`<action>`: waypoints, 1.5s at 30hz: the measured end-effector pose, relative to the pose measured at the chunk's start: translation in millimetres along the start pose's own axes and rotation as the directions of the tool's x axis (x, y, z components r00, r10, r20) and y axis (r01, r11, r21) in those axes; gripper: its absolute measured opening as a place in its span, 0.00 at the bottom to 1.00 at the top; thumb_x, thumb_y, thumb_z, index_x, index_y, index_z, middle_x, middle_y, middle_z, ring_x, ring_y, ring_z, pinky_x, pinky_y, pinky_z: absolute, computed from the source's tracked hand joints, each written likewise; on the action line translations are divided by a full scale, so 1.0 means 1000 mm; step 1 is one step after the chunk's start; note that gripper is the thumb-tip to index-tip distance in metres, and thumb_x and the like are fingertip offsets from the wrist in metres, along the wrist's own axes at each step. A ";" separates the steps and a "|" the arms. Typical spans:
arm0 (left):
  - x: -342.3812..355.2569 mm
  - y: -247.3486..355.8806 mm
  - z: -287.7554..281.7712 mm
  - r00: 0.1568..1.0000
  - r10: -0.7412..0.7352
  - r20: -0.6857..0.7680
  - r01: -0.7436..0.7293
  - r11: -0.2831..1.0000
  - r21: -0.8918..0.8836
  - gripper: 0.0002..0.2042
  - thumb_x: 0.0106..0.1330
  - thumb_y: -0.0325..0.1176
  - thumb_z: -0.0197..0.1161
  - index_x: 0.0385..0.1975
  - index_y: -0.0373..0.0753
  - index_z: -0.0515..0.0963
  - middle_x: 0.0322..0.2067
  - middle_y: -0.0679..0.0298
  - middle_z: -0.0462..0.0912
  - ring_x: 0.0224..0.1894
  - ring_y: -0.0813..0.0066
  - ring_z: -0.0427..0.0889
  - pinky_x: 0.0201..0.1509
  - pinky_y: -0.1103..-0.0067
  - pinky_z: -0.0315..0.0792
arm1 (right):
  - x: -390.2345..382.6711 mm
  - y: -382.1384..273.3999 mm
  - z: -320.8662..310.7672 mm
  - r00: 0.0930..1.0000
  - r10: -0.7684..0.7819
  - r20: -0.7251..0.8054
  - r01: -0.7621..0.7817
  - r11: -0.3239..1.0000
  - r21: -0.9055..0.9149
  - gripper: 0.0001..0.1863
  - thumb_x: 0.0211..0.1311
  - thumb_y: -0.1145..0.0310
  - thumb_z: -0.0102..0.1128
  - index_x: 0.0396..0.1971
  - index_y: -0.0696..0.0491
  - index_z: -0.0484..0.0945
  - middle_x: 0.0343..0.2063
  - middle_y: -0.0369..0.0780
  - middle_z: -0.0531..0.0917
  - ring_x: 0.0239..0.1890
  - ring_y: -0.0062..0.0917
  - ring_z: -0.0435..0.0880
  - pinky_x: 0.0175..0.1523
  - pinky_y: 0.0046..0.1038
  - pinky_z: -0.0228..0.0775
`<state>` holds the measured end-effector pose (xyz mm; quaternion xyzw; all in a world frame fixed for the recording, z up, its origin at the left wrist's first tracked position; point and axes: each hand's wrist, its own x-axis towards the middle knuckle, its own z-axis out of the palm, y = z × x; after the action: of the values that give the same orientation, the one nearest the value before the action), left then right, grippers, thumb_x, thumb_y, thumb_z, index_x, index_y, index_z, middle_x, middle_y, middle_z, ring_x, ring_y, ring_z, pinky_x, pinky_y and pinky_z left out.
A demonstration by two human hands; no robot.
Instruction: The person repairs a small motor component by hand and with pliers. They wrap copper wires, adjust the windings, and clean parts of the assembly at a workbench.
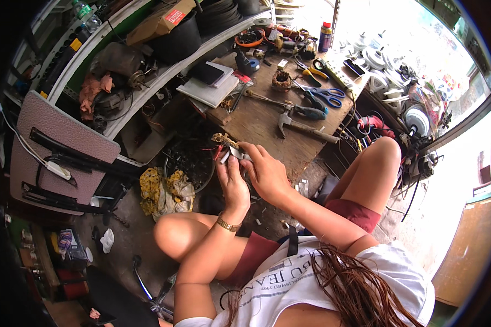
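Note:
Both my hands meet in front of a low wooden workbench point(267, 122). My left hand point(232, 182), with a gold bracelet on its wrist, pinches a small metal part with red wires point(226, 146) from below. My right hand point(264, 171) grips the same part from the right, fingers curled around it. The part hangs above a dark round fan grille point(188, 161) on the floor. Its lower half is hidden by my fingers.
On the bench lie a hammer point(303, 126), blue-handled scissors point(324, 95), pliers, a notebook point(210, 90) and a spray can point(325, 37). Shelves with boxes and motors stand at left. A yellow rag point(166, 191) lies on the floor. My bent knees flank the hands.

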<state>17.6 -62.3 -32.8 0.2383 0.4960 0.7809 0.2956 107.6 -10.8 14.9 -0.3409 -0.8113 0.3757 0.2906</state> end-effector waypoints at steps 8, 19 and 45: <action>0.003 -0.003 -0.003 0.985 0.169 0.035 -0.172 0.947 0.270 0.18 0.75 0.35 0.44 0.61 0.36 0.58 0.57 0.60 0.66 0.58 0.73 0.65 0.64 0.73 0.59 | 0.014 -0.004 0.008 0.998 -0.032 -0.050 0.033 0.999 0.021 0.15 0.66 0.59 0.50 0.49 0.47 0.71 0.38 0.47 0.78 0.36 0.50 0.79 0.37 0.46 0.71; 0.022 0.017 -0.007 0.974 -0.100 0.204 0.116 0.991 -0.067 0.16 0.71 0.33 0.53 0.57 0.39 0.65 0.52 0.65 0.71 0.53 0.78 0.70 0.57 0.78 0.67 | 0.027 0.012 0.000 1.000 0.024 -0.006 -0.024 0.999 0.040 0.14 0.68 0.58 0.46 0.45 0.51 0.71 0.39 0.49 0.80 0.39 0.50 0.78 0.41 0.46 0.70; 0.029 0.025 -0.011 0.939 -0.228 0.256 0.282 0.939 -0.198 0.12 0.70 0.29 0.53 0.52 0.39 0.69 0.47 0.64 0.76 0.48 0.74 0.76 0.51 0.75 0.74 | -0.001 0.028 -0.012 0.990 -0.126 0.069 0.125 0.992 0.031 0.26 0.67 0.62 0.49 0.65 0.43 0.59 0.41 0.52 0.80 0.44 0.50 0.78 0.44 0.44 0.70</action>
<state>-15.7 -57.4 -11.9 0.2241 0.3907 0.7555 0.4758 126.1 6.9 -1.3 -0.2717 -0.8358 0.3794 0.2893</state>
